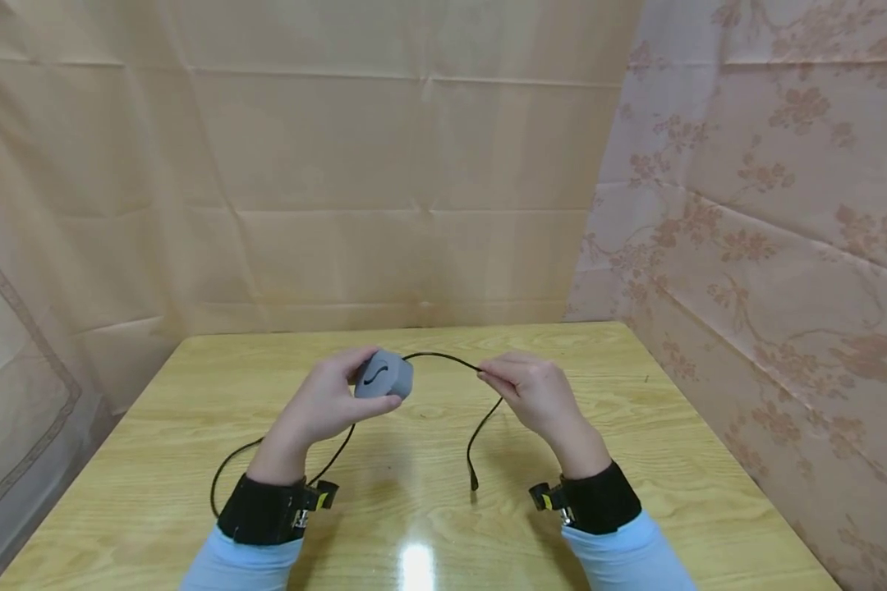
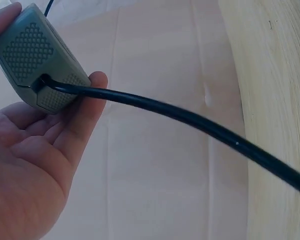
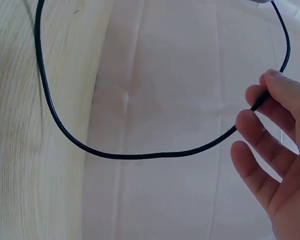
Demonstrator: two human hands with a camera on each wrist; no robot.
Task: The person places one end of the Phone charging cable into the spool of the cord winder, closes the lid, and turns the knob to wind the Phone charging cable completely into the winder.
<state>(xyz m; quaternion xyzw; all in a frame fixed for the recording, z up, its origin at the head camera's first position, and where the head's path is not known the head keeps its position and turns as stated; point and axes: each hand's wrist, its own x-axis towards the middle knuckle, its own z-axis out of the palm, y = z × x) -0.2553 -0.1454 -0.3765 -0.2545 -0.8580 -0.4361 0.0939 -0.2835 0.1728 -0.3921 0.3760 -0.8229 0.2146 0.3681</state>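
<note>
My left hand (image 1: 333, 396) grips a small grey faceted block (image 1: 384, 376) above the table, thumb and fingers on opposite sides. A curved slot shows on one face. In the left wrist view, the block (image 2: 27, 52) has textured panels, and a black cable (image 2: 185, 116) comes out of a notch in its side. My right hand (image 1: 535, 392) pinches this cable (image 1: 443, 355) between thumb and fingertips, to the right of the block. Below the right hand hangs the cable's end with a small plug (image 1: 474, 481). How the cable runs inside the block is hidden.
More of the black cable (image 1: 214, 484) loops down beside the left forearm toward the wooden table (image 1: 399, 525). Behind the table hangs a beige curtain (image 1: 325, 164), and a flower-patterned cloth (image 1: 769, 205) borders the right side. Both wrists wear black bands (image 1: 602, 499) with small cameras.
</note>
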